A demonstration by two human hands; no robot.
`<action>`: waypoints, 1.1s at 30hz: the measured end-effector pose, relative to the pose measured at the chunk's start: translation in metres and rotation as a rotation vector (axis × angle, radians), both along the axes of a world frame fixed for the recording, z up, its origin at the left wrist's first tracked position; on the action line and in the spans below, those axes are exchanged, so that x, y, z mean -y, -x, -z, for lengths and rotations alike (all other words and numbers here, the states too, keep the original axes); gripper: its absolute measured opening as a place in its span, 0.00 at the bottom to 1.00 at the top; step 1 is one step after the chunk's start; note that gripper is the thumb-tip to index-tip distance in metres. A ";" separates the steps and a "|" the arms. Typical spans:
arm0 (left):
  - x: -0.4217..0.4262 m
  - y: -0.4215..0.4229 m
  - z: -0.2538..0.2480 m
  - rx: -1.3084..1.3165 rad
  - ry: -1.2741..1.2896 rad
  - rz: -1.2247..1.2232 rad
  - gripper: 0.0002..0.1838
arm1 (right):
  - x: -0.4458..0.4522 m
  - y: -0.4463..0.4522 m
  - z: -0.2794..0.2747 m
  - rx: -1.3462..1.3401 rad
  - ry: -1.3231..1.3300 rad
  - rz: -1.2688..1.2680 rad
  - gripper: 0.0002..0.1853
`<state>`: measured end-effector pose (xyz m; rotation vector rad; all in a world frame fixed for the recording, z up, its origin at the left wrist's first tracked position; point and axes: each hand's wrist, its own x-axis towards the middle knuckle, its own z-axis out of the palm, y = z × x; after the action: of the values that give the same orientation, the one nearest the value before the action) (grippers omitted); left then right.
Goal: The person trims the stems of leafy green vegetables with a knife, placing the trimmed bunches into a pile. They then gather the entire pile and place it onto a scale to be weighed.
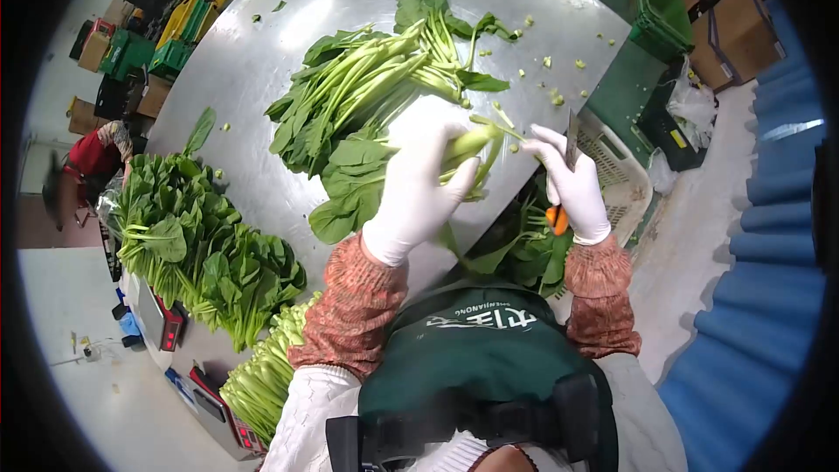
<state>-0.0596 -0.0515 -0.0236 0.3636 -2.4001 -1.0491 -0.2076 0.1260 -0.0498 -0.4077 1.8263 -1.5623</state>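
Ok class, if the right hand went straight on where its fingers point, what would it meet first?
The right hand would probably meet the greens in the left hand, though one view leaves depth unclear.

One left hand (419, 179), one right hand (577, 188), one knife (572, 142) and one green apron (472, 354) are pictured at one metal table (253, 52), along with two red scales (173, 325), one white basket (645, 182), one blue curtain (752, 297) and one other person (92, 153) in the background.
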 end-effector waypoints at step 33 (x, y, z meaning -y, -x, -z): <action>0.012 -0.022 -0.001 0.036 0.217 -0.179 0.17 | 0.057 -0.032 -0.002 -0.638 0.139 -0.118 0.17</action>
<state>-0.0380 -0.0633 -0.0229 0.5126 -2.4311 -0.7010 -0.1754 0.0686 -0.0480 -1.1656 2.1005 -1.5912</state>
